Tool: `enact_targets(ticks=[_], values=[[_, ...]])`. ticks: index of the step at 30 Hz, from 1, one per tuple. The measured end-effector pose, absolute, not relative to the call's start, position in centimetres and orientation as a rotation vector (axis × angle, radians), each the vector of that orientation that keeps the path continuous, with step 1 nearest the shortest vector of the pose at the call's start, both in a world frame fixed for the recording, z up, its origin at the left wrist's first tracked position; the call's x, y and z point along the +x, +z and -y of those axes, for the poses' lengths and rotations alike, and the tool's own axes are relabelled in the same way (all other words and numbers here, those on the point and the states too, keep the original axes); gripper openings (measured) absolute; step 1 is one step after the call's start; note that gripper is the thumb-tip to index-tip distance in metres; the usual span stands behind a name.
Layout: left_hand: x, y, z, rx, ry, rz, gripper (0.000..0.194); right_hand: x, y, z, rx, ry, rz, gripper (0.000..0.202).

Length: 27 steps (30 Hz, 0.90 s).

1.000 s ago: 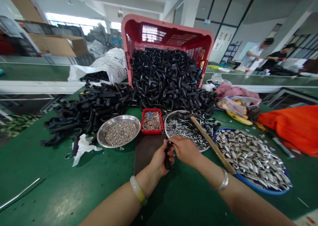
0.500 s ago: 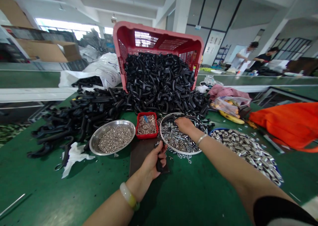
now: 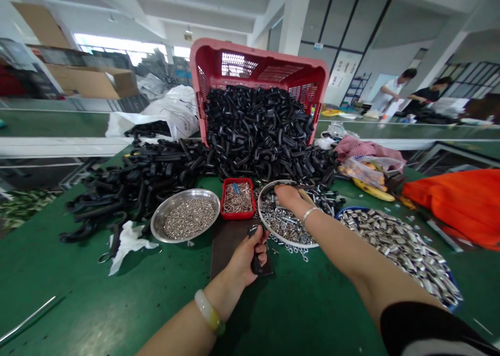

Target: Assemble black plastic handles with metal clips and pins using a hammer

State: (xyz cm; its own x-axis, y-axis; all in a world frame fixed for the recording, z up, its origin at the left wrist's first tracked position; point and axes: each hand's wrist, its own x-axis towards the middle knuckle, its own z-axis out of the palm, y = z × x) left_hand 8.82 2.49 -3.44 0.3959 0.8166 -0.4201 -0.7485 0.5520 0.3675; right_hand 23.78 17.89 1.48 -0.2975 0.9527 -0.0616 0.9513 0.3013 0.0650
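My left hand [image 3: 250, 254] is closed around a black plastic handle-like part [image 3: 255, 262], held upright above a dark brown board [image 3: 224, 246]. My right hand [image 3: 288, 195] reaches into a round white-rimmed tray [image 3: 269, 232] of bolts, small rings and other metal hardware. Its fingers point down and away, so their tips and anything between them are hidden. Left of the tray stands a small red basket [image 3: 238, 215] of small metal pins with a blue item on top. Further left is a steel bowl [image 3: 158, 225] full of tiny metal pieces.
A red crate [image 3: 260, 53] lies tipped toward me, spilling black plastic parts [image 3: 258, 126] onto the green table [image 3: 167, 309]. At right, a blue-rimmed container holds metal sleeves [image 3: 398, 252], near orange cloth [image 3: 461, 202] and bananas [image 3: 373, 190]. Two people [image 3: 390, 93] work in the background.
The whole view has shifted, so things appear further right. My right hand has moved slightly left within the tray, its fingers now more hidden. My left hand still grips the black part.
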Motion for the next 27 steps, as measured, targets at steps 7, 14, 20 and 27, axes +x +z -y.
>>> enact_targets(ticks=[7,14,20,27], values=[[9.0,-3.2,-2.9,0.119,0.989,-0.596,0.021,25.7,3.0,-10.7,2.075,-0.082,-2.757,0.036],[8.6,-3.1,-2.6,0.159,0.928,-0.531,0.022,23.2,-0.9,-1.8,2.032,-1.097,-3.347,0.024],[7.6,-2.7,-2.3,0.166,0.859,-0.318,0.022,22.6,0.7,-0.6,2.074,-0.54,-3.581,0.029],[6.5,-3.6,-2.1,0.186,0.826,-0.255,0.029,20.9,2.6,0.2,1.771,-0.037,-3.754,0.027]])
